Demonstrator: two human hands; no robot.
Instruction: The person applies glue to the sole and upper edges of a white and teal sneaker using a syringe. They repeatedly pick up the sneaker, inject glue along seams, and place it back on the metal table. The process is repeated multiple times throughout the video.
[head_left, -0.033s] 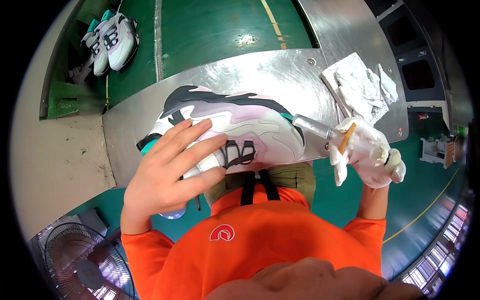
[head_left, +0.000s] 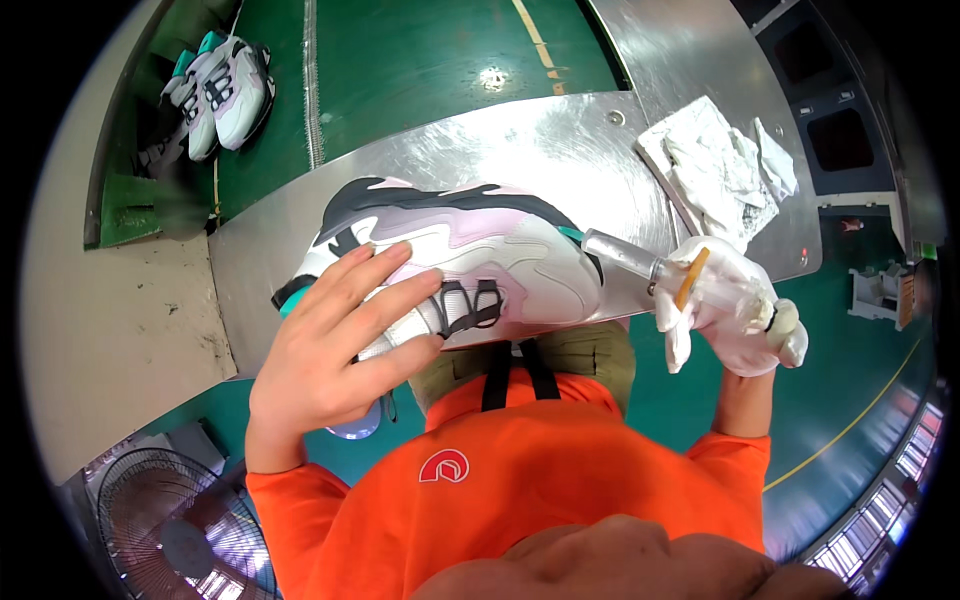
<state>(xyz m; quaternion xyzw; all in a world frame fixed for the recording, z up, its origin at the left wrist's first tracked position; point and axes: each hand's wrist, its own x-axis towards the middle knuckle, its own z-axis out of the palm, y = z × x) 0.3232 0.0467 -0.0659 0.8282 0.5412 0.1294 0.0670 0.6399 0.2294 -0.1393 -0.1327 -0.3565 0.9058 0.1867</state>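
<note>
A white, lilac and black sneaker (head_left: 530, 250) lies tilted on its side on the steel table, its sole facing away and its toe to the right. My bare left hand (head_left: 335, 335) presses and holds it around the laces and ankle opening, fingers spaced and thumb on the near side. In a white glove, my right hand (head_left: 725, 310) is closed around a clear syringe-like dispenser (head_left: 620, 252) with an orange flange. Its green nozzle tip touches, or nearly touches, the edge where the toe meets the sole.
Crumpled white cloth (head_left: 710, 165) lies on a pad at the right of the steel table (head_left: 520, 125). Beyond runs a green conveyor belt (head_left: 420, 80) carrying more sneakers (head_left: 235, 95) at far left. A fan (head_left: 185, 545) stands at lower left, beside a beige panel (head_left: 120, 290).
The whole view has shifted very slightly. Both hands, the sneaker and the dispenser keep the same places relative to one another.
</note>
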